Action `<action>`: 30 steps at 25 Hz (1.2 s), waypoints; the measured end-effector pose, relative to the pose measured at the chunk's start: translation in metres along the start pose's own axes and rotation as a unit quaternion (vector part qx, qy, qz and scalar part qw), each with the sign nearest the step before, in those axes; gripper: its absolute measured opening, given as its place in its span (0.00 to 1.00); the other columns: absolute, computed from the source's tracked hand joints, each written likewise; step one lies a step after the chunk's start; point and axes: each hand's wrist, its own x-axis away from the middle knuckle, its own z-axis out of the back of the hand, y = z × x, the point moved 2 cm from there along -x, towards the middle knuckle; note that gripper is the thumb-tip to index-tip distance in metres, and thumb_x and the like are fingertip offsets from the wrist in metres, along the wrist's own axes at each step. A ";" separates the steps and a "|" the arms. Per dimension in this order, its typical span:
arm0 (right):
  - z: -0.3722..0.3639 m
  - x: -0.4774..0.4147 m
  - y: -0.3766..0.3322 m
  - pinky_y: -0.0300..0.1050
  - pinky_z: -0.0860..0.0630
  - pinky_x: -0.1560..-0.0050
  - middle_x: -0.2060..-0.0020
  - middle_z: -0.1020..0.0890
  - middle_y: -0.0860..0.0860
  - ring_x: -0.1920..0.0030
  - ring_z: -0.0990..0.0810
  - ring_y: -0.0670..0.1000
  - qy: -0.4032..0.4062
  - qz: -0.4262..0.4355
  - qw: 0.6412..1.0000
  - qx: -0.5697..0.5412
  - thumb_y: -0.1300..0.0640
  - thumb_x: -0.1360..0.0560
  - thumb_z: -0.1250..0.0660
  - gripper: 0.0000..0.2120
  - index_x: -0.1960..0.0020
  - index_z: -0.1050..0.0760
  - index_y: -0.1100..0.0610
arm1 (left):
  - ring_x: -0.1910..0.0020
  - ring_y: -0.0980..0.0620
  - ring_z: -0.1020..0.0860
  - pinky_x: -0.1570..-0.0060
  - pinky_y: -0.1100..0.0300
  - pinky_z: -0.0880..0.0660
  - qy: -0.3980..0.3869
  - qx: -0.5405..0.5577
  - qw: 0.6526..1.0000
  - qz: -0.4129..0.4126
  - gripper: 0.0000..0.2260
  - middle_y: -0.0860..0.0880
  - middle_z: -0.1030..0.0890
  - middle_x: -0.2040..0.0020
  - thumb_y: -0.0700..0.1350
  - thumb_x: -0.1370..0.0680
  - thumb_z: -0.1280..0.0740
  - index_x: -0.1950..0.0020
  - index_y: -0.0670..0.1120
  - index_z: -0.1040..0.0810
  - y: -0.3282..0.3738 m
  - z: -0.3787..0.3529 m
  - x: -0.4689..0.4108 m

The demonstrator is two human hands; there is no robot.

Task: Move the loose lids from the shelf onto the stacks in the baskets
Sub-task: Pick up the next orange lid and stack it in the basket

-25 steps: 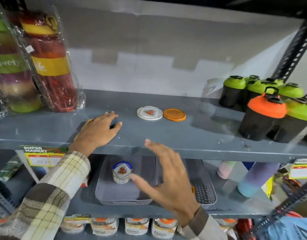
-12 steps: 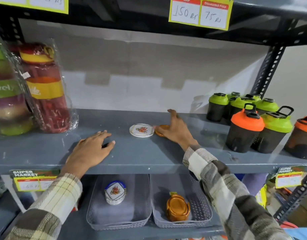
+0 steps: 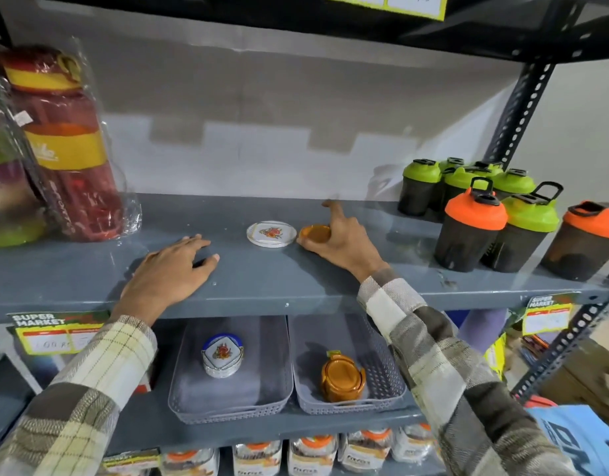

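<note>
Two loose lids lie on the grey shelf [image 3: 261, 280]: a white lid with a flower print [image 3: 271, 233] and, to its right, an orange lid [image 3: 315, 233]. My right hand [image 3: 340, 240] grips the orange lid, thumb at its front edge, index finger pointing up; the lid looks tilted off the shelf. My left hand [image 3: 169, 269] rests flat on the shelf, holding nothing. One level down, the left basket [image 3: 193, 396] holds a stack of white printed lids [image 3: 223, 355], and the right basket [image 3: 382, 372] holds an orange stack [image 3: 342, 376].
Shaker bottles with green and orange caps [image 3: 474, 221] stand at the shelf's right end. Wrapped bottle packs [image 3: 59, 146] fill the left end. Price tags [image 3: 55, 333] hang on the shelf edge. Jars [image 3: 310, 455] line the bottom level.
My right hand went from below the shelf up to the orange lid and has closed on it, tilting it up. My left hand has stayed put on the shelf.
</note>
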 end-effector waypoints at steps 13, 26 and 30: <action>-0.017 0.199 0.022 0.48 0.23 0.40 0.39 0.22 0.43 0.39 0.25 0.52 0.018 0.116 0.992 -0.047 0.35 0.34 0.24 0.34 0.35 0.31 0.48 | 0.24 0.47 0.36 0.27 0.44 0.39 0.007 0.006 1.000 -0.006 0.26 0.54 0.36 0.22 0.61 0.20 0.42 0.25 0.53 0.32 -0.012 -0.011 -0.011; -0.152 0.168 0.174 0.51 0.18 0.46 0.47 0.16 0.57 0.48 0.15 0.59 -0.113 -0.211 0.970 -0.048 0.43 0.36 0.19 0.36 0.36 0.33 0.50 | 0.25 0.47 0.33 0.27 0.44 0.37 0.016 0.030 0.999 0.001 0.25 0.56 0.33 0.23 0.62 0.22 0.39 0.28 0.54 0.29 -0.013 -0.009 -0.011; -0.164 0.165 0.181 0.54 0.16 0.50 0.48 0.15 0.57 0.51 0.14 0.61 -0.138 -0.195 0.971 -0.029 0.46 0.35 0.19 0.34 0.38 0.34 0.51 | 0.26 0.46 0.32 0.28 0.44 0.36 0.016 0.030 0.999 0.000 0.25 0.56 0.32 0.24 0.63 0.23 0.39 0.28 0.54 0.29 -0.013 -0.009 -0.011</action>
